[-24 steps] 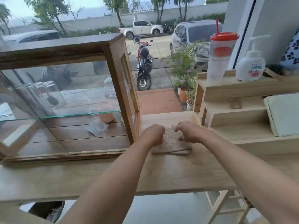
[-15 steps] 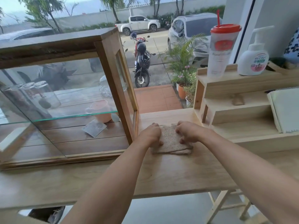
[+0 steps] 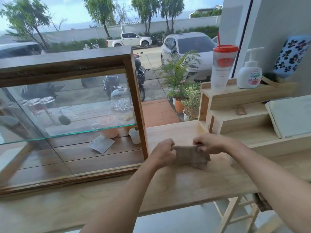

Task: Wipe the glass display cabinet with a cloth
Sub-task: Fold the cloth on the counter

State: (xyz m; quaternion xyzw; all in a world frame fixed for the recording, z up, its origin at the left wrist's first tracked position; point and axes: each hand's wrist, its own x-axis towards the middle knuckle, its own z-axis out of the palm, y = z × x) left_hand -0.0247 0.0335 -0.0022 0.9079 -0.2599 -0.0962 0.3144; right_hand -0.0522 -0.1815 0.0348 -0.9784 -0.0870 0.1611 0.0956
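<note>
Two bare hands hold a brown cloth (image 3: 191, 156) stretched between them, just above the pale wooden table (image 3: 193, 187). The left hand (image 3: 164, 153) is clenched on the cloth's upper left corner, and the right hand (image 3: 209, 143) is clenched on its upper right corner, so the top edge runs taut from fist to fist. The rest of the cloth hangs down in a folded slab; whether its lower edge touches the table cannot be told, as this part is blurred.

The glass display cabinet (image 3: 67, 115) stands on the table to the left of the hands, its dark wooden corner post just beside the left hand but apart from it. Inside, a green-edged glass shelf (image 3: 72, 134) spans the cabinet. A pink cup (image 3: 108, 126) and a small white cup (image 3: 134, 136) stand near the right end, a white paper card (image 3: 101, 144) lies on the cabinet's wooden floor, and a clear glass jar (image 3: 121, 103) stands on the shelf above.

To the right, a stepped wooden rack (image 3: 235, 105) sits on the table. On its top step stand a tall plastic tumbler (image 3: 222, 68) with a red lid and straw and, just beside it, a white pump bottle (image 3: 249, 74). Through the window behind, parked cars, motorbikes and potted plants show outside.
</note>
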